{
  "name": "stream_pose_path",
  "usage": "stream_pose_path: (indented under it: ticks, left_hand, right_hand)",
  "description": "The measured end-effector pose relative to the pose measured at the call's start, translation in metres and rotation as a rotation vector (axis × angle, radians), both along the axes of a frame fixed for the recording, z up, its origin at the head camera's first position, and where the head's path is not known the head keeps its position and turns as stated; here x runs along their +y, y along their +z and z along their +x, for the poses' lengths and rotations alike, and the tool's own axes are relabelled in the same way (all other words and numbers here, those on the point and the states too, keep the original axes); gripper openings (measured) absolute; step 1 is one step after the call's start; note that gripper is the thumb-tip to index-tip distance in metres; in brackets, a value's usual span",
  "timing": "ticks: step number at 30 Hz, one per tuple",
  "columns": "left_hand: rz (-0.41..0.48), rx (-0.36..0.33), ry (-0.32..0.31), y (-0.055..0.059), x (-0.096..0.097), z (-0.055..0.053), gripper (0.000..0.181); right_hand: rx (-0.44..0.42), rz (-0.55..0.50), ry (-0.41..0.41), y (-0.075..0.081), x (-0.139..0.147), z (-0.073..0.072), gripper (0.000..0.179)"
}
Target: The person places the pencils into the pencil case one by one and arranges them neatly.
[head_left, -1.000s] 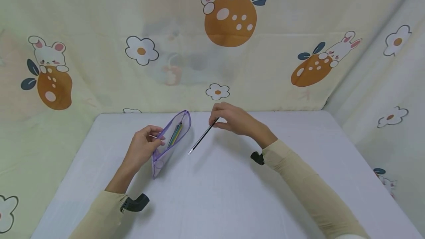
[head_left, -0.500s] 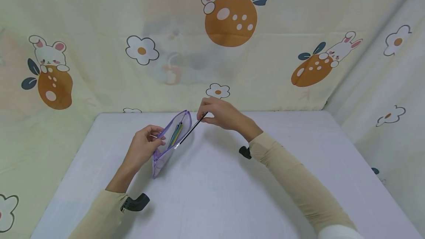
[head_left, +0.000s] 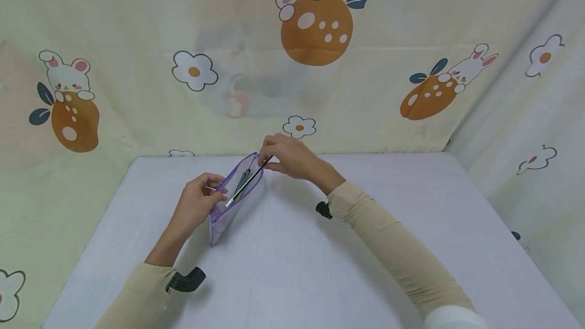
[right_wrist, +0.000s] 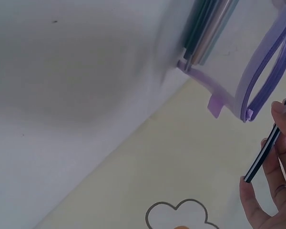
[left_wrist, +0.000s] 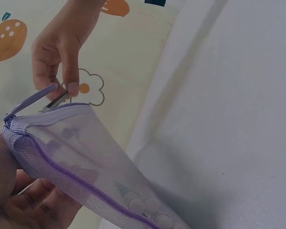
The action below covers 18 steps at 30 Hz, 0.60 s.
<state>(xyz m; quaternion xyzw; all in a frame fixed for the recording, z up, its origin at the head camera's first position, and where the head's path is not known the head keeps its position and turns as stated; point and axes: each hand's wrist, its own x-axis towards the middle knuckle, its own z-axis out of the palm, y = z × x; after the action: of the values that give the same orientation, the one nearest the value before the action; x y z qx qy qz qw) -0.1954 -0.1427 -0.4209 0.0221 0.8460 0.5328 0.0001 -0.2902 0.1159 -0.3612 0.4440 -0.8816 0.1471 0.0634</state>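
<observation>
A sheer mesh pencil pouch with a purple zipper edge is held up by my left hand, thumb and fingers gripping its near side. Its mouth gapes, and several coloured pencils lie inside; the right wrist view shows their ends through the mesh. My right hand pinches a dark striped pencil near its upper end. That pencil slants down to the left across the pouch's mouth, its pale tip lowest. How deep the tip reaches inside is hard to tell.
A white-covered table spreads under both hands. Behind it hangs a cream curtain printed with rabbits, oranges and flowers. Black wrist mounts sit at both sleeves.
My right hand has moved left with the striped pencil, from beside the pouch to over its mouth. The left hand and the pouch have stayed in place.
</observation>
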Motion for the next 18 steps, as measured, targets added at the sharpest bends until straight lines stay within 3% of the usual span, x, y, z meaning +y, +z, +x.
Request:
stream_pose_path:
  ticks: [18]
  left_hand:
    - [-0.009,-0.027,0.004,0.001,0.001,0.000,0.028]
  right_hand:
    - [-0.033,0.059,0.012,-0.004,-0.024,0.005,0.014]
